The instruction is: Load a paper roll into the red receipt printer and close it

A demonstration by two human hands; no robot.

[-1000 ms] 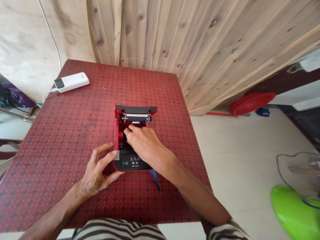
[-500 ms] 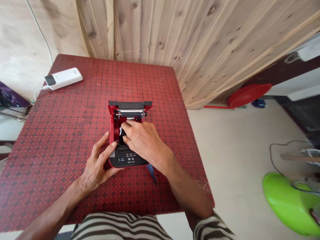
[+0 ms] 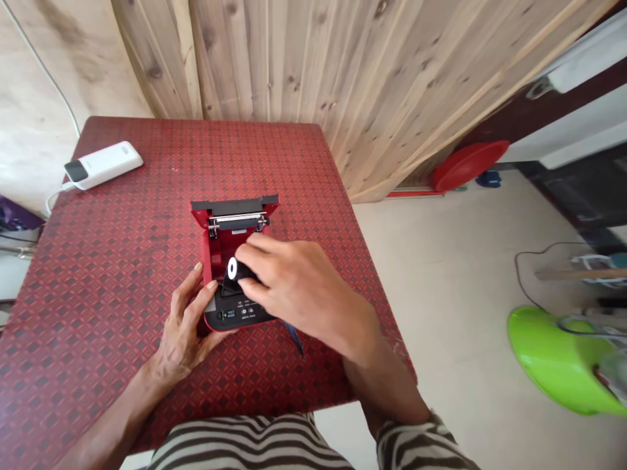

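A small red and black thermal printer (image 3: 243,319) sits on the table, its lid (image 3: 235,208) raised toward the far side. My left hand (image 3: 181,329) grips its near left corner, fingers on the side wall and thumb low at the front. In my right hand (image 3: 308,297) is a black roll (image 3: 241,268) with a white ring-shaped end, pinched between thumb and fingers. The roll is tilted, its white end lifted above the printer's open compartment. My fingers hide the roll's right end and much of the compartment.
A white power bank (image 3: 110,164) with a cable lies at the far left of the red patterned table (image 3: 147,222). Wooden boards (image 3: 274,59) rise behind. A dark blue pointed strip (image 3: 294,341) sticks out beside the printer. On the floor are a green stool (image 3: 548,359) and a red basin (image 3: 470,164).
My right hand has lifted the black roll up from deep in the compartment and tipped it, so its white end faces me more. My left hand keeps its grip on the printer.
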